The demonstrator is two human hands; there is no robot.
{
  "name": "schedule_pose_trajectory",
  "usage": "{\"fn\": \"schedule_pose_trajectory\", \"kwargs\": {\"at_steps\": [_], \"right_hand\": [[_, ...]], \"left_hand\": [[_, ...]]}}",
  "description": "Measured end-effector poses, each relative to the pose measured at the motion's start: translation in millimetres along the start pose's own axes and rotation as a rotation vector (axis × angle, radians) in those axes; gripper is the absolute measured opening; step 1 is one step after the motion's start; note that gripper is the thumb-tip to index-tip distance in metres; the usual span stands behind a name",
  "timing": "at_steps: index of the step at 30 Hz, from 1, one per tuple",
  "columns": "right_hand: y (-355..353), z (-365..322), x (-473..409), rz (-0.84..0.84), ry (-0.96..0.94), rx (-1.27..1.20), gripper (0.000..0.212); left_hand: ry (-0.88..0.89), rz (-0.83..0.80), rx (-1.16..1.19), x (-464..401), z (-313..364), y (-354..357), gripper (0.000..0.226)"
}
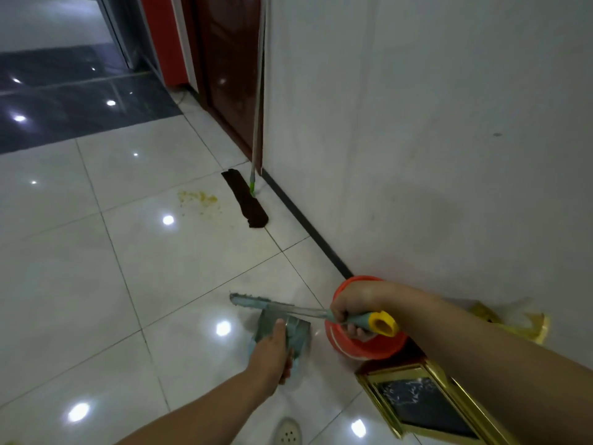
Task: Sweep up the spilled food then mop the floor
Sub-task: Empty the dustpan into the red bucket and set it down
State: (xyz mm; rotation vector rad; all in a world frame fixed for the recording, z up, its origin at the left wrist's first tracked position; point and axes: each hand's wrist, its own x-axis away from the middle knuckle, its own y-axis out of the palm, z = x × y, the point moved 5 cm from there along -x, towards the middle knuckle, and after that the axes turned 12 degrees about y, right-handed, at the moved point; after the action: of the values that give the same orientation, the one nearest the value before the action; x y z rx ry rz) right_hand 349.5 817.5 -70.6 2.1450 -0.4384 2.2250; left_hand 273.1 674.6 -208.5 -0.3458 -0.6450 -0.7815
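Note:
Yellow spilled food [197,198] is smeared on the white tiled floor, well ahead of me. A mop with a dark brown head [246,199] and a pale handle leans against the wall corner just right of the spill. My right hand [349,305] is shut on the teal, yellow-capped handle of a small broom [256,302], whose bristle head points left just above the floor. My left hand [272,350] grips a grey-teal dustpan [298,332] directly below the broom's shaft. Both hands are far from the spill.
An orange bucket [382,346] stands by the wall, behind my right hand. A gold-framed object [417,403] lies at the lower right, a yellow bag [516,321] beyond it. A floor drain [288,433] is near my feet. A dark wooden door [229,69] and black floor tiles [73,107] lie ahead.

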Motion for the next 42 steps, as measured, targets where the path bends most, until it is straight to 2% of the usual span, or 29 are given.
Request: {"fn": "schedule_pose_trajectory", "kwargs": {"at_steps": [7, 13, 18, 23, 26, 30, 35, 38, 42], "right_hand": [[-24.5, 0.3, 0.6, -0.013, 0.048, 0.293, 0.013], [-28.4, 25.2, 3.5, -0.076, 0.112, 0.33, 0.01], [-36.0, 45.3, 4.3, -0.086, 0.096, 0.34, 0.042], [-32.0, 55.5, 17.2, -0.097, 0.04, 0.317, 0.036], [-25.5, 63.0, 23.1, -0.15, 0.0, 0.306, 0.036], [-22.7, 75.6, 27.2, -0.19, -0.041, 0.287, 0.035], [-26.9, 85.3, 26.4, -0.216, -0.066, 0.154, 0.041], [-33.8, 85.4, 26.2, -0.228, -0.062, 0.122, 0.04], [-42.1, 83.6, 24.0, -0.244, -0.062, 0.092, 0.055]], "left_hand": [[-0.166, -0.049, 0.188, 1.2, -21.8, 48.1, 0.066], [-0.324, -0.113, 0.295, 10.7, -35.9, 79.3, 0.07], [-0.461, -0.152, 0.338, 17.4, -38.1, 98.7, 0.073], [-0.581, -0.196, 0.344, 7.0, -32.6, 108.3, 0.058], [-0.599, -0.211, 0.416, -3.1, -32.3, 110.1, 0.062], [-0.604, -0.295, 0.349, -7.5, -38.1, 112.0, 0.059], [-0.633, -0.231, 0.365, -8.7, -41.9, 111.7, 0.04], [-0.642, -0.196, 0.345, -5.2, -42.8, 117.0, 0.04], [-0.649, -0.167, 0.302, -5.6, -45.4, 123.7, 0.035]]}}
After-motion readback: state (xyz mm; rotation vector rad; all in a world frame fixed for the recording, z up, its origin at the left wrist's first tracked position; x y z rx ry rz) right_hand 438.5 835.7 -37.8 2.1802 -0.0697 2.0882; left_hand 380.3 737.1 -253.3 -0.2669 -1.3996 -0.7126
